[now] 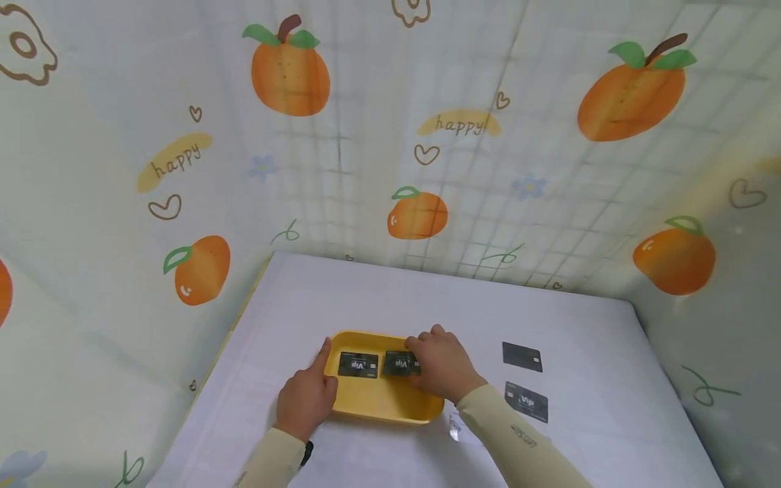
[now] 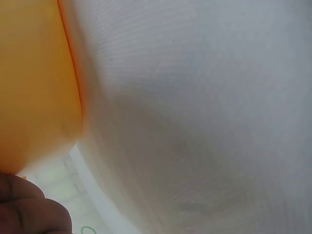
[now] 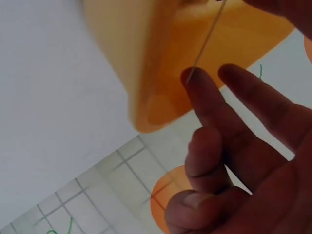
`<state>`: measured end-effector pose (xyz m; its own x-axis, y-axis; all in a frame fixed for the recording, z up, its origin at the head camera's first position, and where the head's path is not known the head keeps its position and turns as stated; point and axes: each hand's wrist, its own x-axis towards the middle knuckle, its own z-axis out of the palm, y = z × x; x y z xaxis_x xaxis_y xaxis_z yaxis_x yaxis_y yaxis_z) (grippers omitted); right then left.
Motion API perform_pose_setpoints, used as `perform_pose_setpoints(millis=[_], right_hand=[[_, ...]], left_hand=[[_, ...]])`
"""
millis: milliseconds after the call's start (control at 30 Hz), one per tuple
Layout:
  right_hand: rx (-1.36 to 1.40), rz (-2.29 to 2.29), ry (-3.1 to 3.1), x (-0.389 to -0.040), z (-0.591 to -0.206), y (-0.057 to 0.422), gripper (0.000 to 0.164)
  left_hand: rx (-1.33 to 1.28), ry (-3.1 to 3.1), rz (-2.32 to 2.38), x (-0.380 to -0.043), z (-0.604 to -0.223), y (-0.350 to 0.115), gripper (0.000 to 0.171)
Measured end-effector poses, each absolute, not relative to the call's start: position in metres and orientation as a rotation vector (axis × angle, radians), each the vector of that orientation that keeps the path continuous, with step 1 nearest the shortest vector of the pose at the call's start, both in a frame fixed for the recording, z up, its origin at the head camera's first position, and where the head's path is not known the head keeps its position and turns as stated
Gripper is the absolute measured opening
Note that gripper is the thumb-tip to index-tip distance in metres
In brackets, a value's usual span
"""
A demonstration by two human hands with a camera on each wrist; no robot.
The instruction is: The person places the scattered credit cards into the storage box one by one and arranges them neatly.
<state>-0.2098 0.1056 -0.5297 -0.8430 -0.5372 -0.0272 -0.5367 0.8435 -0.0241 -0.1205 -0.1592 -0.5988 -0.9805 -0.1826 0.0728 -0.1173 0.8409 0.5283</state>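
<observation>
A shallow yellow tray (image 1: 378, 405) with rounded corners stands on the white table. Inside it, on the left, lies a black card (image 1: 358, 365) marked "Vip". My left hand (image 1: 305, 400) holds the tray's left side, index finger along the rim and thumb at the near left edge. A second black "Vip" card (image 1: 398, 363) is pinched by my right hand (image 1: 444, 362) over the tray's right half. From the right wrist that card (image 3: 207, 41) appears edge-on against a fingertip. The left wrist view shows the tray's outer wall (image 2: 39, 87) and curled fingers (image 2: 34, 214).
Right of the tray lie a dark card (image 1: 522, 356) and a grey "Vip" card (image 1: 527, 402), the latter close to my right sleeve. A small clear piece (image 1: 454, 428) sits by the right forearm. A fruit-printed curtain (image 1: 360, 156) encloses the table (image 1: 390, 291).
</observation>
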Motion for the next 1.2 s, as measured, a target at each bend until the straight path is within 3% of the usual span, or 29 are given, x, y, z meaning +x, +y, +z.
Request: perform_pose_setpoints(millis=[1200], right_hand=[[-0.885,0.216,2.837,-0.218,-0.529,0.086,0.049]], left_hand=[[0.203,-2.887,-0.830,-0.119,-0.600,-0.161,0.073]])
